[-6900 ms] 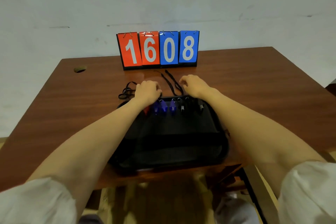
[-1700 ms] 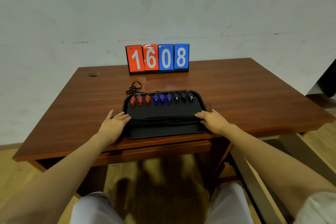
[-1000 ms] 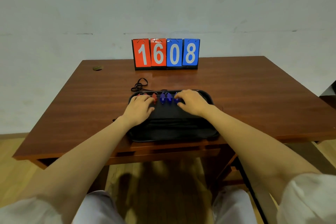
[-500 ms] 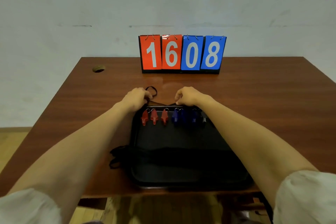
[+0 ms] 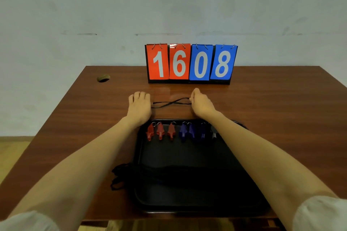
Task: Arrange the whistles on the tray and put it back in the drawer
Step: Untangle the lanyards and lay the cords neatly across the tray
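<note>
Tray (image 5: 136, 157) sits at the near edge of the table (image 5: 281, 110). The whistles are in a row along its far rim: red whistles (image 5: 160, 133), blue whistles (image 5: 191, 131), and a dark whistle (image 5: 214, 133) beside your right forearm.

Your left hand (image 5: 139, 105) and right hand (image 5: 201, 104) are beyond the tray, each with fingers curled on one end of a black cord (image 5: 170, 102) pulled between them.

- **Cord:** limp and light, snags easily. Hold it by the ends.
- **Cord bundle (image 5: 120, 176):** overhangs the tray's left rim. Tuck it in first.
- **Tray:** looks stiff and light, and the whistles will likely slide. Grip both side rims and keep it level.
</note>
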{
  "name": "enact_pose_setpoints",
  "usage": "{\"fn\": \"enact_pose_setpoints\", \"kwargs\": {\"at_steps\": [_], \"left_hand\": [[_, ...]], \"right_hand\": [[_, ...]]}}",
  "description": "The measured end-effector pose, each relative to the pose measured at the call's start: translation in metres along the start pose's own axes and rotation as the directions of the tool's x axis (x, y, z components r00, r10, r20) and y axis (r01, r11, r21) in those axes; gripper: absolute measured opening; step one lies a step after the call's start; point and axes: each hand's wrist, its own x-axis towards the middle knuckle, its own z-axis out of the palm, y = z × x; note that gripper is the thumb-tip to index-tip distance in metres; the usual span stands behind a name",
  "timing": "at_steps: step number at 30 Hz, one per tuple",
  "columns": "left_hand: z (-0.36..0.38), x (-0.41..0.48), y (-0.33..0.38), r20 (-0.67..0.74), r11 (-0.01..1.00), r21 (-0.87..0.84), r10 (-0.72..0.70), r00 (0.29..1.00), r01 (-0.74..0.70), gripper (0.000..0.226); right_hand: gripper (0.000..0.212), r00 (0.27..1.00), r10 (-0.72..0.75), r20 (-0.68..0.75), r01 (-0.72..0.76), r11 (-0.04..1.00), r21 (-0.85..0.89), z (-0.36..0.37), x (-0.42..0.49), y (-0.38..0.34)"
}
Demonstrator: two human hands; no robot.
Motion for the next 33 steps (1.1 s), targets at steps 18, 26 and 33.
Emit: {"fn": "enact_pose_setpoints", "kwargs": {"at_steps": [18,26,33], "left_hand": [[-0.17,-0.066,0.03,-0.096,0.928,-0.239,0.269,0.958,-0.285,0.034],[-0.21,-0.094,0.051,-0.005,0.916,-0.357,0.194,0.981,-0.183,0.029],[-0.253,-0.119,0.105,-0.223,0.646,-0.685,0.251,0.942,-0.335,0.013]], "right_hand": [[0.028,0.855,0.031,-0.517,0.158,0.936,0.316,-0.154,-0.063,-0.052],[0.02,0.8,0.034,-0.599,0.172,0.943,0.284,-0.214,-0.116,-0.049],[0.023,0.939,-0.212,-0.27,0.216,0.976,-0.012,-0.208,-0.159,-0.062]]}}
